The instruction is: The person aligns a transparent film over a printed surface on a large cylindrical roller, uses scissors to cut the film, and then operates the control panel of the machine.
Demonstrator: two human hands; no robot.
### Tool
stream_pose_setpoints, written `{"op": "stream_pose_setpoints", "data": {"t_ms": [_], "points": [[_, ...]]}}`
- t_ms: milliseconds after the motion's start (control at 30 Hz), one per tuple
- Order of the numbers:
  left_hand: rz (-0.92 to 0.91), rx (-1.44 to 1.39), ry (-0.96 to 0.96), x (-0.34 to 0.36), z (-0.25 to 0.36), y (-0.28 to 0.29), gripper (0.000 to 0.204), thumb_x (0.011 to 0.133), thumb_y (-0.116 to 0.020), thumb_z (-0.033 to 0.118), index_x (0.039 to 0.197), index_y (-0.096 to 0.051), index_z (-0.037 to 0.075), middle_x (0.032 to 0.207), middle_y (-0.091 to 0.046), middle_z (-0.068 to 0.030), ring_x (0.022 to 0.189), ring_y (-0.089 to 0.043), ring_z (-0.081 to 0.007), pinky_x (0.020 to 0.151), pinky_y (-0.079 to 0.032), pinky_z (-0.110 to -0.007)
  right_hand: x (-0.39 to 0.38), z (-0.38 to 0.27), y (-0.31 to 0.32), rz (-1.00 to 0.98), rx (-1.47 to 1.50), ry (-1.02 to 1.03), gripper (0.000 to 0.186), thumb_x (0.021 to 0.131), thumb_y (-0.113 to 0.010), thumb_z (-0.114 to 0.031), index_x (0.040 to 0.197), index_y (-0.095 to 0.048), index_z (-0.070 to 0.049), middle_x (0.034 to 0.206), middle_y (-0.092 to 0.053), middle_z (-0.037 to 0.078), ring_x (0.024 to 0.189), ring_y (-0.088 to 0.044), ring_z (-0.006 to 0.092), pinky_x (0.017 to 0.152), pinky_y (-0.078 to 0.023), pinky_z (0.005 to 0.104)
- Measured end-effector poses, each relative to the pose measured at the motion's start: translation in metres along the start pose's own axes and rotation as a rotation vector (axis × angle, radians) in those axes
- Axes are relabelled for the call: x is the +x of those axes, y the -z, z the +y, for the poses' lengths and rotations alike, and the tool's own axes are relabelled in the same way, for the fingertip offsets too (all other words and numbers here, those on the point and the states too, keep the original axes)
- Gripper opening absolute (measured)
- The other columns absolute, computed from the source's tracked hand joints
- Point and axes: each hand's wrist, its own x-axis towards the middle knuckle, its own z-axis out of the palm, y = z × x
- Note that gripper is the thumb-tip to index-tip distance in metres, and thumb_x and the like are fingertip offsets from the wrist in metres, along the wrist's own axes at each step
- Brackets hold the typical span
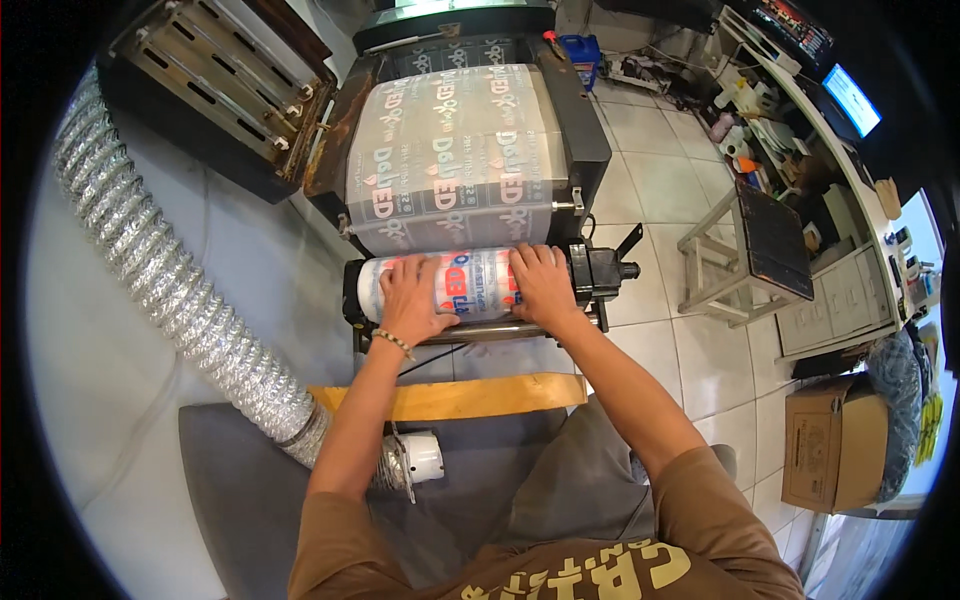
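Apparently, the step in hand is to steady, or perhaps turn, a white cylindrical roll of film with red and blue print [470,285], which lies crosswise at the front of a black metal machine [588,150]. The left hand [408,295], with a beaded bracelet [393,343] on its wrist, rests at the roll's nine o'clock end; the right hand [543,288] rests toward three o'clock. The left fingers are moderately spread over the top, the right ones lie closer together, and both thumbs point inward along the near side. Nothing is pinched; how strongly they press, I cannot tell. In my judgement, the next move calls for equal pressure from both palms, so that the film stays straight.

Counting now: two hands, one roll, and, at twelve o'clock from it, one wide translucent printed sheet [450,150], showing three columns of print. Where it joins the roll is hidden. One black motor-like housing [600,270] sits at three o'clock, beside the roll's end. One curved yellow strip [500,395] lies at six o'clock, one silver ribbed duct [170,260] at nine, one white stool with dark seat [775,250] farther at three, and one brown cardboard box [825,445] near four.
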Motion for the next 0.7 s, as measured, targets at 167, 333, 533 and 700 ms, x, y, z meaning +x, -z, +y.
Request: {"op": "stream_pose_setpoints", "data": {"t_ms": [167, 333, 533, 700], "points": [[-0.071, 0.137, -0.035, 0.012, -0.013, -0.005, 0.093, 0.050, -0.090, 0.029, 0.130, -0.048, 0.006, 0.132, -0.049, -0.0138, 0.127, -0.044, -0.0339, 0.112, -0.026, -0.055, -0.010, -0.013, -0.008, 0.046, -0.062, -0.021, 0.086, 0.062, -0.086, -0.033, 0.133, -0.044, -0.008, 0.139, -0.045, 0.013, 0.133, -0.040, 0.0311, 0.109, -0.032, 0.0532], [-0.001, 0.111, -0.067, 0.011, -0.010, -0.018, 0.092, 0.053, -0.086, 0.023, 0.134, -0.046, 0.007, 0.131, -0.052, -0.0115, 0.126, -0.046, -0.0324, 0.113, -0.026, -0.056, -0.015, -0.008, -0.010, 0.083, 0.000, -0.045, 0.087, 0.063, -0.086, -0.029, 0.135, -0.042, -0.008, 0.144, -0.042, 0.013, 0.136, -0.037, 0.0311, 0.112, -0.030, 0.0525], [0.139, 0.133, -0.109, 0.004, -0.006, -0.026, 0.087, 0.052, -0.085, 0.018, 0.131, -0.049, 0.008, 0.129, -0.053, -0.0098, 0.124, -0.047, -0.0312, 0.112, -0.027, -0.055, -0.013, -0.001, 0.005, 0.143, 0.150, -0.019, 0.089, 0.060, -0.086, -0.033, 0.135, -0.045, -0.008, 0.135, -0.047, 0.012, 0.128, -0.041, 0.0305, 0.108, -0.032, 0.0508], [0.219, 0.157, -0.087, -0.003, -0.008, -0.035, 0.089, 0.052, -0.086, 0.014, 0.132, -0.049, 0.009, 0.133, -0.051, -0.0102, 0.127, -0.045, -0.0332, 0.112, -0.027, -0.054, 0.006, 0.002, 0.018, 0.094, 0.212, -0.018, 0.078, 0.060, -0.085, -0.038, 0.123, -0.056, -0.004, 0.116, -0.050, 0.013, 0.110, -0.046, 0.0321, 0.097, -0.036, 0.0494]]}}
